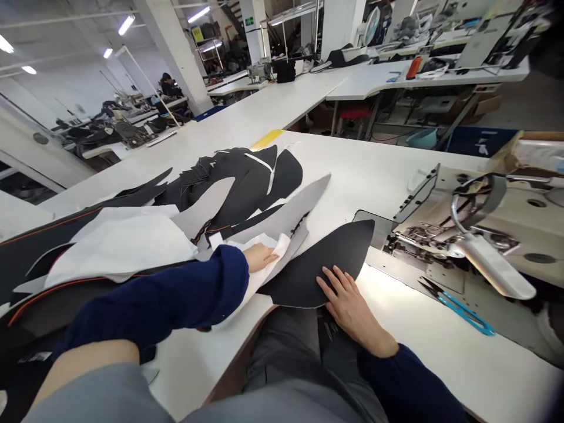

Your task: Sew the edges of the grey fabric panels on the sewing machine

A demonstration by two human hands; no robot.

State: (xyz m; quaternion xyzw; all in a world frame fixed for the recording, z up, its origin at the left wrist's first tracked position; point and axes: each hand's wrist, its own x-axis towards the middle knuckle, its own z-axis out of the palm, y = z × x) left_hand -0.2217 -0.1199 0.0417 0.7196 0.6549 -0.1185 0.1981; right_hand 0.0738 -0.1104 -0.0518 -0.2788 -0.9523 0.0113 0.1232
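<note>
Trousers (286, 346) in grey show beneath the edge of a white table (400, 311). The right hand (350, 302) rests on a black leaf-shaped panel (326, 267), its fingers spread and released; the panel lies on the table, its near edge over the lap. The left hand (259, 257) touches a white piece (258, 281) just beside that panel; whether its fingers pinch or merely press cannot be told. To the right, blue-handled snips (465, 311) lie by a sewing machine (489, 235). On the left sits a white sheet (127, 244); beyond it, a heap of dark pieces (238, 182), then a yellow strip (267, 139). Far off, a person (170, 86) is among other machines.
</note>
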